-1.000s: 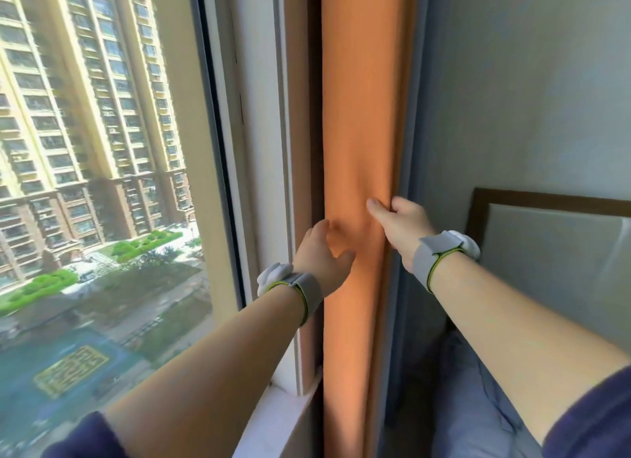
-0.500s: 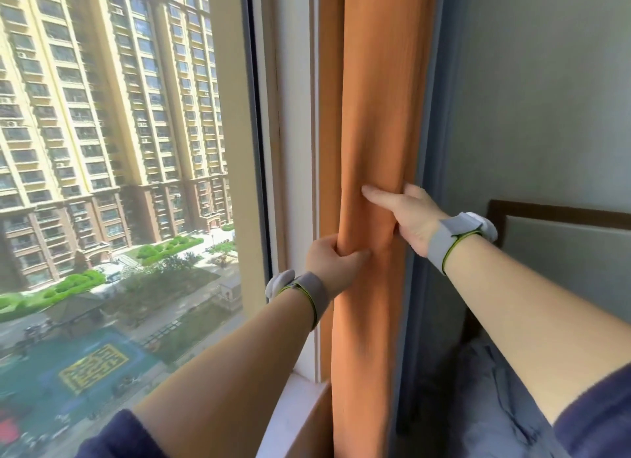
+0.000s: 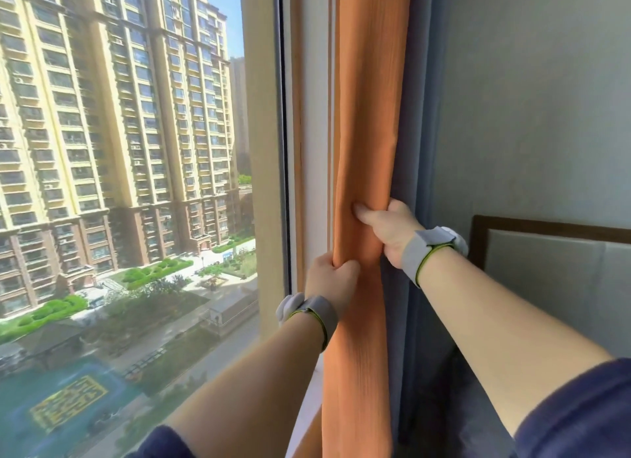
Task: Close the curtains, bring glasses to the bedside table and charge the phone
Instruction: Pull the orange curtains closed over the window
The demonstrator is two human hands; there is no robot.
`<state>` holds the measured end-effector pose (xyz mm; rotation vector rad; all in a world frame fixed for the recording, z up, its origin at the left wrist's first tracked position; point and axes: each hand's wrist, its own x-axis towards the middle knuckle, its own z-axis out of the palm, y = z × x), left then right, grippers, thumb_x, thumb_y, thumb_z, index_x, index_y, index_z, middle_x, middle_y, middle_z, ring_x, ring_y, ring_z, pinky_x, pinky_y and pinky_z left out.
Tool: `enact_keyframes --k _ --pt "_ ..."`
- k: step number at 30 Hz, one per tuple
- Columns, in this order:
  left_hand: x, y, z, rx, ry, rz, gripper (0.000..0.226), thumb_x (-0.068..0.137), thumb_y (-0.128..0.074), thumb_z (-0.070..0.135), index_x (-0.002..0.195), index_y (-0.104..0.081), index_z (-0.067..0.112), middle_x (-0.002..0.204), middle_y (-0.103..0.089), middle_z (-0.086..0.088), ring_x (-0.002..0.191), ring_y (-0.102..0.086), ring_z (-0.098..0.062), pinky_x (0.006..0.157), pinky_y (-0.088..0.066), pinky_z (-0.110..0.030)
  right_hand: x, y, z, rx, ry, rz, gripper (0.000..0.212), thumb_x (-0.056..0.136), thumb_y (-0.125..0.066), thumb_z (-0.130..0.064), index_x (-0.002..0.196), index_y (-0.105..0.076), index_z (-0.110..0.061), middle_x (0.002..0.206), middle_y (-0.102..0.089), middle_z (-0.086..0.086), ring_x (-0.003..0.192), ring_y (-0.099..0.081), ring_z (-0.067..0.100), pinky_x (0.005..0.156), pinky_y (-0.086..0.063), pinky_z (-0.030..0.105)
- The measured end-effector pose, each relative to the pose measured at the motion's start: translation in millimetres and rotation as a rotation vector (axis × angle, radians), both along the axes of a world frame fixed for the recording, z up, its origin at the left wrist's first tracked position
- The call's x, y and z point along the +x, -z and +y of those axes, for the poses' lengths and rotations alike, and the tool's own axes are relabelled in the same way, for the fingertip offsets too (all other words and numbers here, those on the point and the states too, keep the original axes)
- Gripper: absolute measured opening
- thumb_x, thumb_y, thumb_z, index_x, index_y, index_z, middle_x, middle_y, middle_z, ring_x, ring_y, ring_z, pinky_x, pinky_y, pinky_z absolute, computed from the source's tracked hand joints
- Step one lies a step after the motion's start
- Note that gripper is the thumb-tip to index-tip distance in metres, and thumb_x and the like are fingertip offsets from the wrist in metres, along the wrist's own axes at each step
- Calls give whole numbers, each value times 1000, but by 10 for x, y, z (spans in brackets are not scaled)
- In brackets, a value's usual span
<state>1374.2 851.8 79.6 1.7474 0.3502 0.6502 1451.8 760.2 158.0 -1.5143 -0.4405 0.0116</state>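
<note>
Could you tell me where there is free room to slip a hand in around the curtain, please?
Free: the pale window frame between the glass and the curtain, above the left hand; also the bare wall above the headboard. Crowded: mid-curtain, where the left hand and the right hand both grip the folds.

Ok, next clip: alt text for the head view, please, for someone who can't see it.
Both hands grip a bunched orange curtain at the right edge of an uncovered window, the left hand lower, the right hand higher. High-rise flats show outside; a padded headboard sits at right.
</note>
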Motion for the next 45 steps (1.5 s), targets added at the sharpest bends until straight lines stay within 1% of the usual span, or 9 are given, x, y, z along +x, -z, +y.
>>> enact_keyframes --k 5,13,20,25,27,31,36,39,45 --pt "-561 -94 36 -79 7 -163 37 76 -73 44 91 -63 12 73 -63 0 67 -62 -19 70 -59 -41 -689 12 88 -44 68 -37 45 86 -78 -38 122 -66 -14 112 -75 8 104 -72 31 101 -57 51" --pt "-1314 -175 -7 -149 23 -204 16 78 -59 30 88 -62 18 65 -57 4 60 -55 -18 60 -50 -33 -1579 65 -66 -19 65 -13 27 87 -85 -28 98 -60 -23 109 -75 7 102 -73 30 98 -58 51" --pt "-1736 -86 10 -76 20 -157 10 69 -52 23 72 -61 25 54 -55 6 52 -52 -22 54 -48 -35 -1964 -85 -156 -138 -92 18 123 22 -104 -47 131 -63 -8 120 -77 7 112 -73 27 109 -52 48" --pt "-1823 -115 -73 -4 40 -129 8 72 -52 22 73 -60 21 54 -53 5 53 -51 -21 54 -47 -35 -2204 -500 -190 -21 -29 -58 88 53 -100 -51 122 -60 -15 115 -73 1 104 -70 21 88 -56 39" --pt "-1833 -121 -112 22 51 -111 6 74 -53 22 72 -59 21 52 -52 8 52 -51 -19 54 -46 -32 -2184 -595 -130 39 17 -65 99 49 -97 -62 128 -60 -16 117 -73 0 106 -69 24 97 -55 44" --pt "-1768 -196 -302 38 64 -140 7 78 -61 31 80 -64 26 64 -66 9 62 -63 -18 59 -54 -33 -2003 -586 -127 -14 102 -125 52 78 -86 -54 107 -61 -20 106 -71 1 101 -69 28 99 -56 45" --pt "-1743 -438 -272 42 -50 -282 28 82 -77 43 102 -65 28 85 -74 10 76 -70 -5 66 -57 -22 -1884 -489 -63 -65 23 -123 49 79 -79 -61 101 -64 -20 108 -73 6 104 -70 31 100 -56 50" --pt "-1758 -630 -182 11 -98 -342 42 72 -81 47 106 -63 30 90 -75 10 81 -73 -8 76 -62 -35 -1924 -498 4 -67 -17 -134 80 55 -78 -71 107 -72 -11 107 -77 9 102 -73 30 100 -57 50" --pt "-1962 -845 -19 124 -282 -292 26 80 -71 48 88 -64 24 72 -70 8 73 -71 -22 69 -59 -35 -2100 -636 31 -15 -34 -110 75 56 -91 -43 119 -69 -12 110 -77 5 103 -74 27 101 -58 48"
